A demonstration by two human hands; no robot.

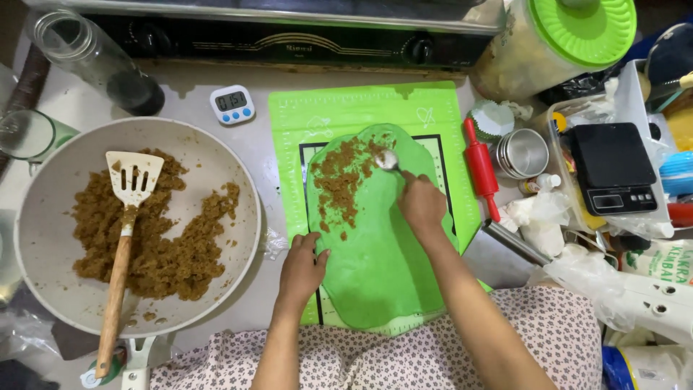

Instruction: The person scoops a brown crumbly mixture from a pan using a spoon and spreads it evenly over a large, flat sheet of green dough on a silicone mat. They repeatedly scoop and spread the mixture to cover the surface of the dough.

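Over green dough (375, 267), right hand (422, 204) grips spoon (388, 160); left hand (302, 269) rests open.

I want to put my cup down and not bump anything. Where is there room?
There is bare counter between the white pan and the green mat, below the small timer. The lower half of the green dough is bare too. The right side, by the red rolling pin and black scale, is crowded.

Smooth matt green dough (379, 267), crumbly brown filling (339, 180), shiny metal spoon (387, 159), wooden-handled spatula (126, 217).
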